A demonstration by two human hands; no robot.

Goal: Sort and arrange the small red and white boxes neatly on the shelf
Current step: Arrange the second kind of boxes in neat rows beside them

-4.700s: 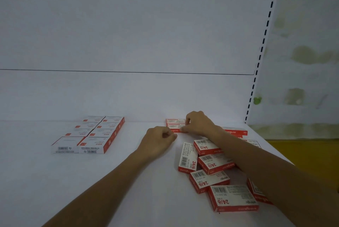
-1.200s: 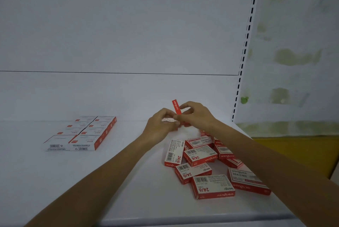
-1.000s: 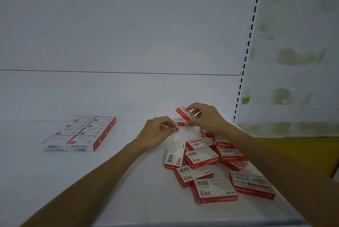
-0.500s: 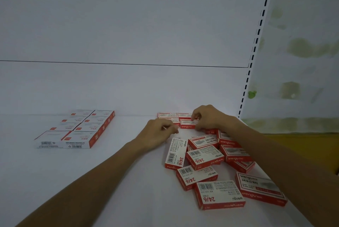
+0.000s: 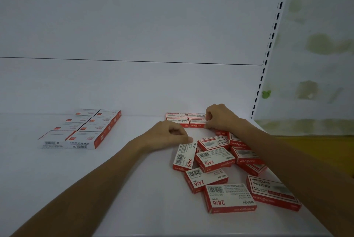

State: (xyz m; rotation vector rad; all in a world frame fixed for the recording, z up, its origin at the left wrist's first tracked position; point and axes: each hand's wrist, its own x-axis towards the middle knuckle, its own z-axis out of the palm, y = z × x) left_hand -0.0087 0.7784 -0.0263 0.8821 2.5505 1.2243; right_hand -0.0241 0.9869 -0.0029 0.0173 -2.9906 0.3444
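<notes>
Boxes [image 5: 186, 120] in a tidy block lie under the right hand [image 5: 220, 118], fingers curled against their edge; left hand [image 5: 168, 137] loosely closed, empty, beside loose boxes [image 5: 214, 162]

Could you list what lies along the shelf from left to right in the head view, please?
Tidy block of boxes → left hand → small grid of boxes at the back wall → right hand → slotted upright.

White back panel [image 5: 134, 16] with one horizontal seam; slotted upright [image 5: 272, 31] at right; stained pale wall [image 5: 318, 49] beyond; dim, flat light.
</notes>
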